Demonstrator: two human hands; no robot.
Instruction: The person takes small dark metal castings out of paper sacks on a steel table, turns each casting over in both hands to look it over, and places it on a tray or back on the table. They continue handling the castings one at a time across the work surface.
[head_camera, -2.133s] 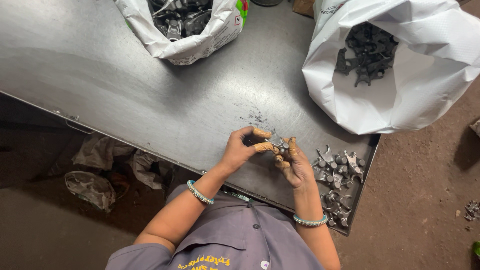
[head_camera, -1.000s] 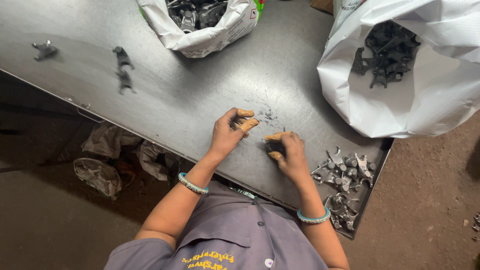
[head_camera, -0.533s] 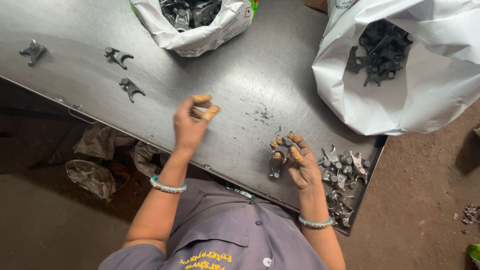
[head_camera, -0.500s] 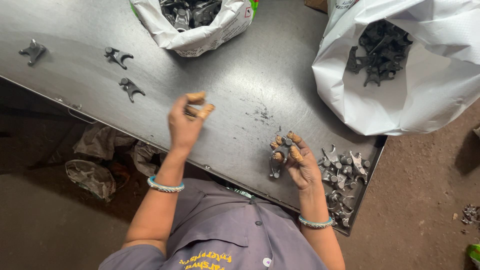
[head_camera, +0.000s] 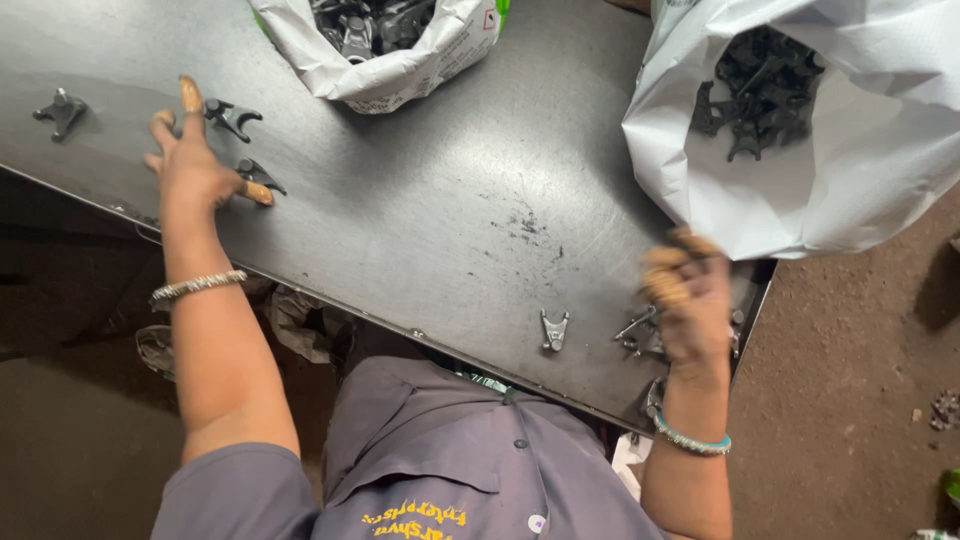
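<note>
Head view: my left hand (head_camera: 192, 165) lies flat on the table (head_camera: 420, 215), fingers spread wide and holding nothing, between two small forked metal parts (head_camera: 232, 117) (head_camera: 259, 176); a third (head_camera: 60, 110) sits further left. My right hand (head_camera: 690, 305) is blurred over the loose pile (head_camera: 640, 335) at the near edge; its grip I cannot tell. One fork (head_camera: 553, 330) lies alone. Judged: three parts laid out, pile and both white sacks (head_camera: 385, 60) (head_camera: 850, 150) remaining.

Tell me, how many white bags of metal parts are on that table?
2. One white bag sits at the table's far edge, top centre; a larger white bag sits at the right corner, above the right hand. Others may lie outside the picture.
</note>
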